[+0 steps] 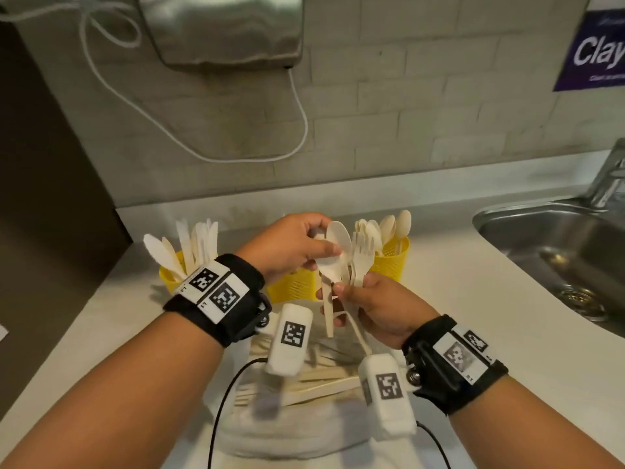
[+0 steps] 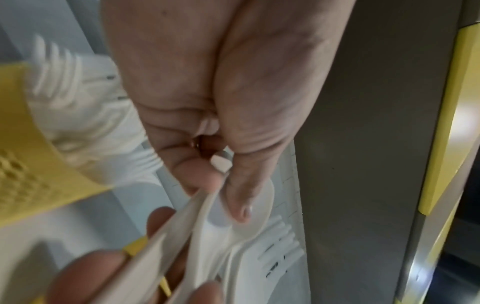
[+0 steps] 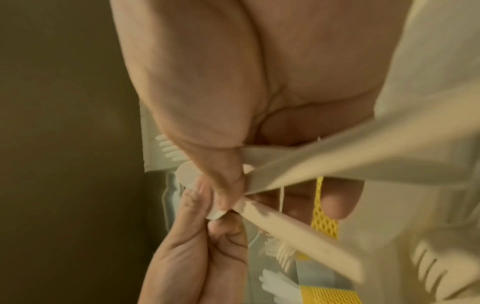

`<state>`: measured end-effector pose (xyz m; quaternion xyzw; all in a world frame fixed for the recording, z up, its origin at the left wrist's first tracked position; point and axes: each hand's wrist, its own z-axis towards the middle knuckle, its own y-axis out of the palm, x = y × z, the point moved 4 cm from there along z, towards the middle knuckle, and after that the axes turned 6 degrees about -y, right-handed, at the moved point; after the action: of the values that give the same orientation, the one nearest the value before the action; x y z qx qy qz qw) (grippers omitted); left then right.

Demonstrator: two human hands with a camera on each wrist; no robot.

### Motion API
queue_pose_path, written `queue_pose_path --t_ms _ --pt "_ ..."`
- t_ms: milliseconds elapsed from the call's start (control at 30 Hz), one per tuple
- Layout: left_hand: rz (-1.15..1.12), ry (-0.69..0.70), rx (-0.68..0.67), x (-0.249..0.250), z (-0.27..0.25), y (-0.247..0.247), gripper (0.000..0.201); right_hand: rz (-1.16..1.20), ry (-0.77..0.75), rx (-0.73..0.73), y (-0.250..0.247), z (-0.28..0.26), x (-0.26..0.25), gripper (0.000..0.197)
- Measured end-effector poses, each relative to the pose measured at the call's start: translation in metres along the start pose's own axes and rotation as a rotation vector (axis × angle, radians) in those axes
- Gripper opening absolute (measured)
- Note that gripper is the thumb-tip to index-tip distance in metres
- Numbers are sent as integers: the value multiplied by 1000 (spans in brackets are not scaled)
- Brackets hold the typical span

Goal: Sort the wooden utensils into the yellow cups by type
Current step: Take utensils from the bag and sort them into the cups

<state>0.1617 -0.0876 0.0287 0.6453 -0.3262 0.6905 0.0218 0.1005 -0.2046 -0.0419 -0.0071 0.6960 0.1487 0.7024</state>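
Observation:
Three yellow mesh cups stand on the counter. The left cup point(image 1: 168, 277) holds knives, the right cup point(image 1: 394, 260) holds spoons, and the middle cup point(image 1: 296, 286) is partly hidden behind my hands. My right hand point(image 1: 351, 294) grips a bundle of wooden utensils by the handles, with forks point(image 1: 363, 255) and spoons fanned upward. My left hand point(image 1: 323, 250) pinches the bowl of one spoon point(image 1: 328, 266) in that bundle. In the left wrist view the thumb point(image 2: 240, 199) presses on that spoon's bowl point(image 2: 250, 224). In the right wrist view the handles point(image 3: 311, 164) cross under my right hand's thumb point(image 3: 223, 185).
A pile of unsorted wooden utensils point(image 1: 321, 382) lies on a white cloth point(image 1: 304, 431) at the counter's near edge, below my wrists. A steel sink point(image 1: 558, 238) with a tap point(image 1: 608, 174) is at the right. A metal dispenser point(image 1: 220, 28) and a white cord point(image 1: 297, 106) hang on the tiled wall.

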Motion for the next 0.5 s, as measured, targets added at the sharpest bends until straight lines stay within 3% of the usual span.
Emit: queue_pose_path --t_ms 133,300,500 --pt "21 115 46 17 18 13 17 4 -87 56 -17 -4 -11 22" --pt "37 253 168 63 52 18 21 -52 -267 341 -62 0 -48 25" --pt "88 301 308 92 88 14 2 -535 -286 455 -93 11 -76 28"
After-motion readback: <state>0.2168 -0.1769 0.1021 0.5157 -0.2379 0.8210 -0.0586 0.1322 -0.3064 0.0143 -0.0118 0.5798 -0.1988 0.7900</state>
